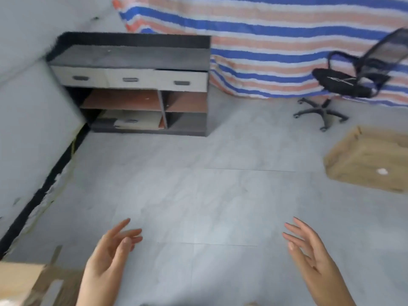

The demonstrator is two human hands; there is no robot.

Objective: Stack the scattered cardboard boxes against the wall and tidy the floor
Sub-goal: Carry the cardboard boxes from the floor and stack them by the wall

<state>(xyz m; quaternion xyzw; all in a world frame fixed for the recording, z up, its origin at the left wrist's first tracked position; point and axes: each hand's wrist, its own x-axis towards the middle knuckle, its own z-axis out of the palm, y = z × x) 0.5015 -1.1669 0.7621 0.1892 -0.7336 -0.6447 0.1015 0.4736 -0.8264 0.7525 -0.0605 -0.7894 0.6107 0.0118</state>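
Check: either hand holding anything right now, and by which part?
Nothing held. Left hand and right hand are both open over bare floor, fingers spread, touching no box.

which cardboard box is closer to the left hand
The cardboard box at the bottom-left corner, right beside the left hand. The other box lies far off on the right, near the office chair.

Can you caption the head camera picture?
Open left hand and right hand above floor, cardboard box lying right.
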